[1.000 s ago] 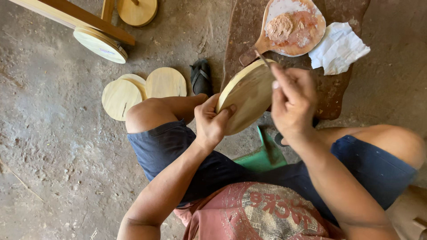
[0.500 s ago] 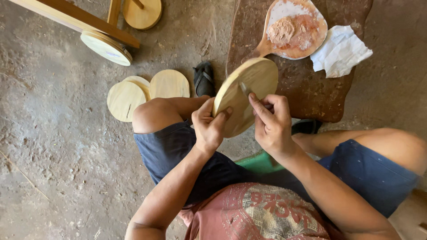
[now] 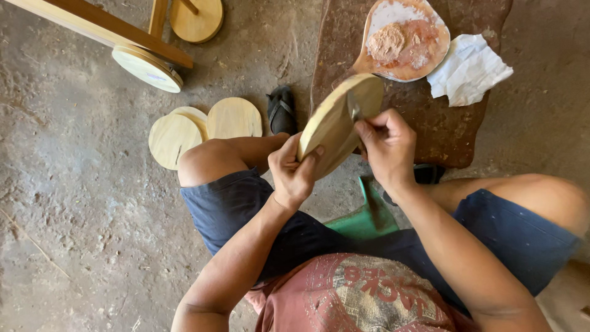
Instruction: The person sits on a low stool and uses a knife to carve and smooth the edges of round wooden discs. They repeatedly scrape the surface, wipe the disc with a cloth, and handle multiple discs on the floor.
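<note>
Since half a second ago the right hand has slid back down along the disc's face from its far part toward the middle, while the left hand has kept its hold on the near edge.

At about 10 o'clock a pale wooden frame (image 3: 104,27) crosses the corner of the concrete floor (image 3: 80,215), with one round wooden piece (image 3: 147,67) under it and another (image 3: 196,18) just beyond. Lower, near 9 o'clock of the hands, two flat wooden discs (image 3: 184,135) lie overlapped beside the bare knee, a third (image 3: 235,118) touching them, and a dark sandal (image 3: 281,109) just to their right.

The left hand (image 3: 295,172) clamps the round wooden disc (image 3: 335,126) — thumb on the face, fingers closed around the rim — holding it tilted on edge above the lap. The right hand (image 3: 387,147) has its grip pinched shut on a small metal blade (image 3: 354,106), pressed to the disc's face.

At 12 o'clock, on the brown block serving as a desk (image 3: 430,135), a paddle-shaped board (image 3: 405,40) carries a mound of reddish-brown paste and a smear of white powder — a crumpled white paper (image 3: 467,71) lies just beside it at 1 o'clock.
</note>
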